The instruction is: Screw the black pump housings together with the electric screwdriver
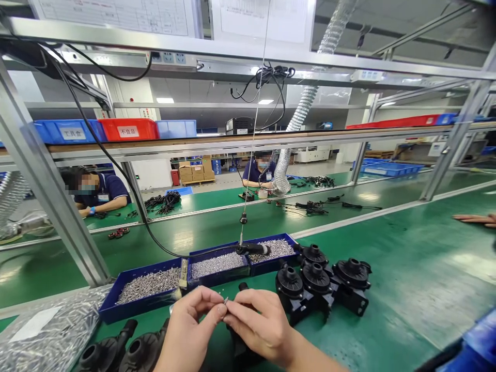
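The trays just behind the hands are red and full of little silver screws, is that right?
Not quite. The head view shows the trays are dark blue, not red. They are full of little silver screws, just behind the left hand and right hand, which pinch a small screw between them.

We face a green bench top [406, 289] framed by aluminium posts [60, 206]. Along the shelf [271, 138] above its far edge, blue and red bins [127, 129] stand at the left end. Beyond run more green benches [217, 199], a ribbed silver duct [306, 103], white walls [151, 175] and ceiling light panels [165, 100].
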### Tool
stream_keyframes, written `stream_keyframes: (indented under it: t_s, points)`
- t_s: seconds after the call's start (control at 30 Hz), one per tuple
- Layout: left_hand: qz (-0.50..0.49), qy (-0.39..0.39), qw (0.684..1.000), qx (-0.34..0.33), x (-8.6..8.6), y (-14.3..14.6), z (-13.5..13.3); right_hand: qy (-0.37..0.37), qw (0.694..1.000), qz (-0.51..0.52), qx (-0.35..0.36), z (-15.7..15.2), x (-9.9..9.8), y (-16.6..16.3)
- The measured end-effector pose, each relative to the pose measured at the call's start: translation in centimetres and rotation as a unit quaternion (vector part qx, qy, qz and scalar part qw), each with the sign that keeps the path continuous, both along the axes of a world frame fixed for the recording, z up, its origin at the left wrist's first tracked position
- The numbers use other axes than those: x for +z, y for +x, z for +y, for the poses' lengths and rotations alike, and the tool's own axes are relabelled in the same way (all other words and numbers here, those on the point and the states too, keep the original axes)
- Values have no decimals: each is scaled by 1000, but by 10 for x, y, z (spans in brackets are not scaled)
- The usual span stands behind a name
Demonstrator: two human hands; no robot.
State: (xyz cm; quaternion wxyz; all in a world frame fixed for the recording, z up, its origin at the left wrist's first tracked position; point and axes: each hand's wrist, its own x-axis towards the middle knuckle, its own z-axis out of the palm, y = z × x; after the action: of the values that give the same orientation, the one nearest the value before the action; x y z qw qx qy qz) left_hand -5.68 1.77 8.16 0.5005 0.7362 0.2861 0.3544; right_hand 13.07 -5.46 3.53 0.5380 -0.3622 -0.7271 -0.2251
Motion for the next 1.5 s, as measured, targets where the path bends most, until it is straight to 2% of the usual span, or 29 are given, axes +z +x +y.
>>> stream_keyframes:
  t_s: [0.2, 0.27, 0.3, 0.37, 0.43, 0.47, 0.57, 0.67, 0.83, 1.07, 1.5]
  points:
    - [-2, -86, 995, -42, 2, 2, -1, 13, 995, -92, -32, -8, 2, 1]
    - [22, -73, 996, -45, 3, 1, -1, -7, 994, -106, 0, -10, 8, 10]
    - [49, -37, 997, -48, 3, -1, -1, -33, 994, -100, 29, -12, 12, 16]
    - [115, 90, 988, -50, 2, -4, 2, -117, 986, -78, 85, -16, 21, 31]
    - [173, 231, 956, -46, -3, -7, 6, -202, 971, -76, 107, -21, 28, 44]
    - [199, 276, 939, -45, -6, -8, 8, -232, 963, -87, 105, -22, 30, 49]
    - [288, 313, 904, -48, -13, -9, 10, -269, 950, -129, 89, -26, 30, 54]
    - [373, 315, 872, -46, -15, -6, 6, -270, 948, -151, 70, -26, 24, 52]
    - [440, 323, 836, -49, -13, -1, -3, -278, 944, -175, 47, -26, 19, 51]
    - [521, 348, 778, -47, -11, 4, -6, -281, 942, -176, 48, -26, 25, 49]
    - [551, 403, 728, -64, -11, 11, -12, -172, 978, -94, 67, -25, 26, 39]
